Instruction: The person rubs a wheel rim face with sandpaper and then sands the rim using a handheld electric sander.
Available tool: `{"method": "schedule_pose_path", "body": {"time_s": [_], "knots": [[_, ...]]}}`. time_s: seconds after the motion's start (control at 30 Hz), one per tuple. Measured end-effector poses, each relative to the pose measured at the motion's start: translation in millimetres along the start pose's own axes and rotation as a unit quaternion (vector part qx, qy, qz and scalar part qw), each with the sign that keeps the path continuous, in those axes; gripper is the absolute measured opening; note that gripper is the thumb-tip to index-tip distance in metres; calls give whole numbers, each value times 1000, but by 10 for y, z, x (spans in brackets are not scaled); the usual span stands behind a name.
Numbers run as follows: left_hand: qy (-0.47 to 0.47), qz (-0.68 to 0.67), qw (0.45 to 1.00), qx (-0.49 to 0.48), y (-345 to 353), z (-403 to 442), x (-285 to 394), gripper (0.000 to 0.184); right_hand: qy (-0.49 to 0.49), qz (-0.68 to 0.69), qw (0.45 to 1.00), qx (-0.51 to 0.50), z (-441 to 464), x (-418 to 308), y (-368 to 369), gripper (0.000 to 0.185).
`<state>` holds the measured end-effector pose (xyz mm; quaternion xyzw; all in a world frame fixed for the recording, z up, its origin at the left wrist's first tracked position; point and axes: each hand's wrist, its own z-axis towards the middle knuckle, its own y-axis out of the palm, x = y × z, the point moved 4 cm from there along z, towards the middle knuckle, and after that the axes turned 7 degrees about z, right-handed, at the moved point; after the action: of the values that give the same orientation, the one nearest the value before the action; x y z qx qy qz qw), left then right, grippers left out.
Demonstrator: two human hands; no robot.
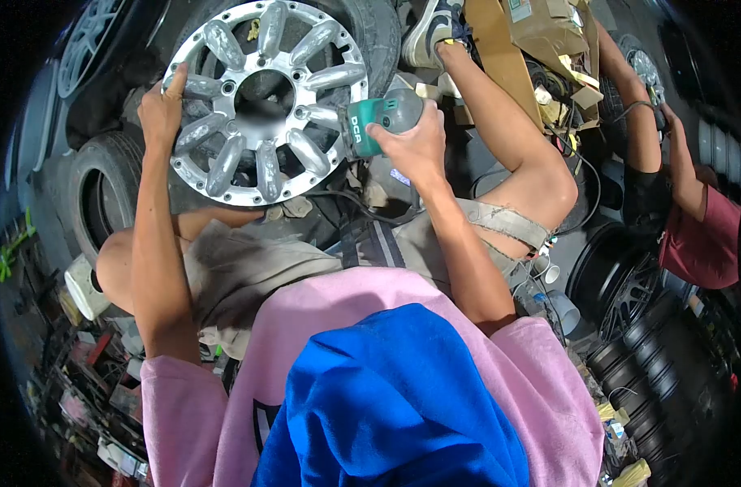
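A silver multi-spoke wheel rim [270,63] is tilted up in front of my knees, with a tire [376,40] behind it. My left hand [160,112] grips the rim's left edge, the index finger stretched along the metal. In my right hand [420,146] is a green and grey power tool [373,122] marked DCA. Its head meets the rim's right side near a spoke end; the exact contact is hidden. A cable runs below the rim toward the tool.
Another tire [106,191] stands at the left. An open cardboard box [508,57] with cords is at the upper right. A co-worker in a red shirt [702,239] sits at the right, near a black rim [606,272] and stacked dark rims [667,365]. Clutter lies lower left.
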<state>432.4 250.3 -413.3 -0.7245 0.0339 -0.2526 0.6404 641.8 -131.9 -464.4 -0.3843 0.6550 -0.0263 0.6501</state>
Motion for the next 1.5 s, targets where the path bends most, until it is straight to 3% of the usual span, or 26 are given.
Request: {"method": "schedule_pose_path", "body": {"time_s": [0.13,0.43,0.5,0.63,0.8,0.93,1.0,1.2,1.27,1.4,1.5], "knots": [[14,14,1000,20,-15,-4,16,75,39,-3,999,18,-31,130,-8,76],[1,7,1000,19,-19,-26,22,70,-10,10,999,35,-129,69,65,83],[14,29,999,20,-9,-2,13,71,54,21,998,23,-79,261,9,86],[4,35,999,12,1,0,-25,72,60,29,998,6,-41,319,17,86],[6,13,1000,12,-17,-27,17,74,-13,10,999,34,-49,68,43,78],[12,19,999,28,-20,-20,20,74,88,37,995,-19,66,338,-4,86],[6,34,999,5,3,17,-2,71,89,21,996,-19,36,346,-12,87],[25,21,999,23,-13,-18,22,71,69,-8,998,-8,64,146,-2,79],[25,20,999,28,-25,-21,41,72,65,1,998,-11,45,221,-8,87],[8,40,999,3,-7,9,-6,70,56,1,998,-8,-20,161,22,87],[18,31,999,18,-13,-11,9,69,-9,-20,999,30,-36,-24,63,82]]}}
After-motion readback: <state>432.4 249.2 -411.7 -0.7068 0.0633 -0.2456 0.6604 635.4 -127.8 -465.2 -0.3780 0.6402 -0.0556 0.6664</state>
